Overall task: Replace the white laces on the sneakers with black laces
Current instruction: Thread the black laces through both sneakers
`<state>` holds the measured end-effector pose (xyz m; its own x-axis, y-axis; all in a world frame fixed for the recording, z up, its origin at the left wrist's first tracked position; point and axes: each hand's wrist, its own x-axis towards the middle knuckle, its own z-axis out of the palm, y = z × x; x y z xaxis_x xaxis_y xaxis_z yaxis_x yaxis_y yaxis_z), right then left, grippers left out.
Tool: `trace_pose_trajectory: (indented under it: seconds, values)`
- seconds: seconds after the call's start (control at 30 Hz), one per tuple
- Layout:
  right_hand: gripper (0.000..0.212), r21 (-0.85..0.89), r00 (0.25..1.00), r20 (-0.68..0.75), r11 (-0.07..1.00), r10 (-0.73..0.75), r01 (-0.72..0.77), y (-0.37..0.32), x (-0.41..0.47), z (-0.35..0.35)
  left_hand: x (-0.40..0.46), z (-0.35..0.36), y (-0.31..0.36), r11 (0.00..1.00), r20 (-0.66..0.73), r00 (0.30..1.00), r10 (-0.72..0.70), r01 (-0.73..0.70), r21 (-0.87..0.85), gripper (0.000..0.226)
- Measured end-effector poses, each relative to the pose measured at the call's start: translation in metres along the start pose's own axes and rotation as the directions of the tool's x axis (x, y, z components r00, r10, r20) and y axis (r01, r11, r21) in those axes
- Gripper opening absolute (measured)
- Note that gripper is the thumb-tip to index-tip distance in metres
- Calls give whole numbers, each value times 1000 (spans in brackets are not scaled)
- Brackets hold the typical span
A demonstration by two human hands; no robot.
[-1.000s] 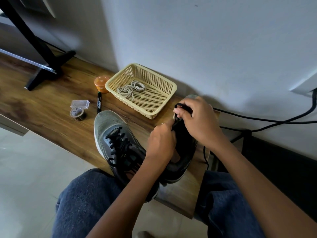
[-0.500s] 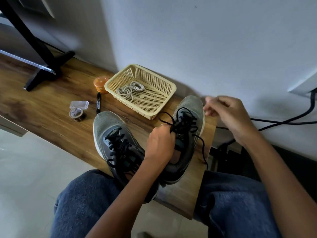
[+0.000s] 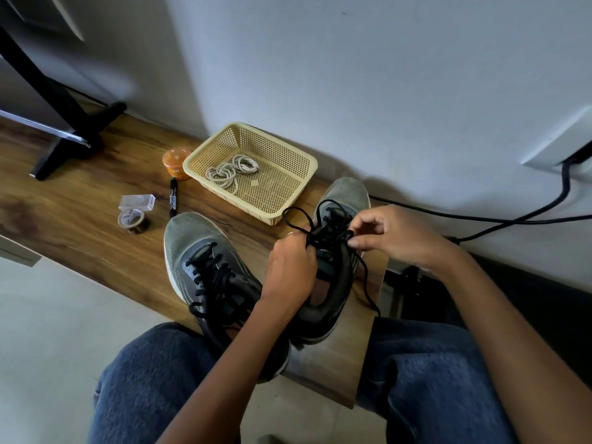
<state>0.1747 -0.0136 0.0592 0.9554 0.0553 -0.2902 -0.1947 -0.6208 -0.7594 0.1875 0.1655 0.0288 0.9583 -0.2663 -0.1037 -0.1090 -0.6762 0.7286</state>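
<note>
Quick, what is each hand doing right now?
Left hand: grips the black lace.
Right hand: pinches the same black lace.

Grey mesh sneakers (image 3: pixel 205 251) with black laces (image 3: pixel 323 232); white laces (image 3: pixel 230 171) in a beige perforated basket (image 3: pixel 288 155); brown wood-grain table (image 3: pixel 80 225).

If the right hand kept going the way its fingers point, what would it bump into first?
The right hand points leftward across the grey mesh sneaker, so it would probably meet the black lace first, then the left hand just beyond. Depth is hard to judge.
</note>
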Motion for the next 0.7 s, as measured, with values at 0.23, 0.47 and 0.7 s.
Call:
trace_pose_trajectory:
  seconds: [0.23, 0.47, 0.7]
  values:
    - [7, 341, 990, 135, 940, -42, -6, 5, -13, -12, 2, 0, -3, 998, -3, 998, -61, 61, 8, 31]
    - [8, 403, 999, 39, 915, -18, 1, -1, -7, -5, 1, 0, -1, 998, 10, 998, -66, 66, 5, 23]
    - [16, 335, 1000, -17, 942, 2, 4, -6, -10, -7, 1, 1, -4, 998, -8, 998, -67, 67, 1, 19]
